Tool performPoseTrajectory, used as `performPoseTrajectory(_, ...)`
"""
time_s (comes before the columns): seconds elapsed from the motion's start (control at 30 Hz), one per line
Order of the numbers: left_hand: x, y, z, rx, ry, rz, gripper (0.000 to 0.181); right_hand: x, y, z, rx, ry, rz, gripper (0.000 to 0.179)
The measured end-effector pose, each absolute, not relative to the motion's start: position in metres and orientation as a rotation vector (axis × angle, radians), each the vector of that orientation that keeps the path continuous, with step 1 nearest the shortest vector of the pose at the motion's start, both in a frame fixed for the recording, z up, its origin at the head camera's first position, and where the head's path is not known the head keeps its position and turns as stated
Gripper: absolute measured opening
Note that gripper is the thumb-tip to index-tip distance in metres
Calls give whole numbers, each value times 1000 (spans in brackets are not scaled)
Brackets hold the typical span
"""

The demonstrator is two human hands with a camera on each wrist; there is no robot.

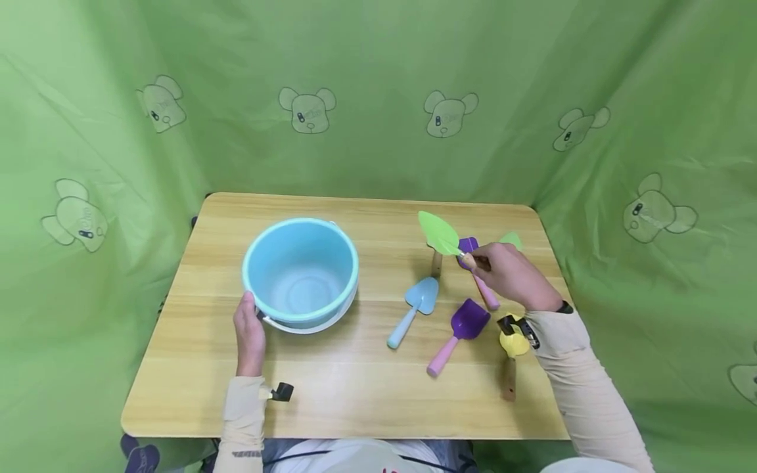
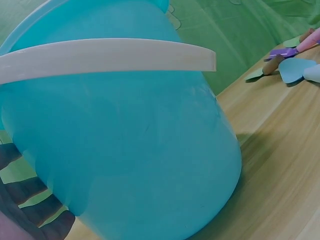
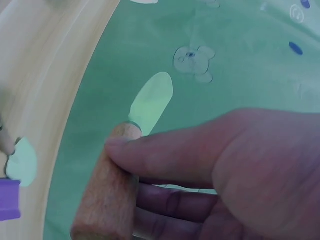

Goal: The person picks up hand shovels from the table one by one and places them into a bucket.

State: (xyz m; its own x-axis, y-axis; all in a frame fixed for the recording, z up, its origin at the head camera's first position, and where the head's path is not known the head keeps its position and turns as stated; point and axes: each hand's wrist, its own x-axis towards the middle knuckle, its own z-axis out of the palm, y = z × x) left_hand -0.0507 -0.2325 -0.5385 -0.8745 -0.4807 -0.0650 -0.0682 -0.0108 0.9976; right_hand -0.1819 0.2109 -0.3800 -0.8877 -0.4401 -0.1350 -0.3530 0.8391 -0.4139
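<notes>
Right fingers: thumb and fingertips of the right hand (image 1: pixel 510 274) pinch the wooden handle (image 3: pixel 105 195) of a green trowel (image 1: pixel 439 234), close to its neck.
Green trowel: raised over the far right part of the tabletop (image 1: pixel 355 394), blade aimed away and leftward, well apart from the bucket (image 1: pixel 300 266).
Left fingers: those of the left hand (image 1: pixel 250 335) lie spread and extended against the bucket's outer wall; the thumb's contact is unclear.
Bucket: light blue, upright on the left half of the tabletop, its white handle (image 1: pixel 319 326) hanging along the near side.
Around the right arm: blue trowel (image 1: pixel 422 295), near purple scoop (image 1: pixel 470 318), far purple scoop (image 1: pixel 468 246) and, partly behind the wrist camera, a yellow tool (image 1: pixel 514 343).
Swivel risk: the pinch sits at one end of the wooden handle — a knock on the blade could twist it loose.
Snag risk: a low sweep of the forearm could drag the yellow tool or a purple scoop.
Bucket risk: one-sided pressure — too firm a push from the left hand could slide or tip it.
</notes>
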Motion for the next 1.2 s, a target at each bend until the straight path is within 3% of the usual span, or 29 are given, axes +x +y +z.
performPoseTrajectory(0.27,-51,-234,-538,593,-1972,-1983,60,-181,183,-365,-721,2748,-533,26)
performPoseTrajectory(0.97,-54,-240,-539,556,-1944,-1936,62,-181,101,-343,-993,2684,-440,34)
performPoseTrajectory(1.2,-56,-239,-537,546,-1960,-1944,60,-184,72,-342,-1088,2662,-400,25)
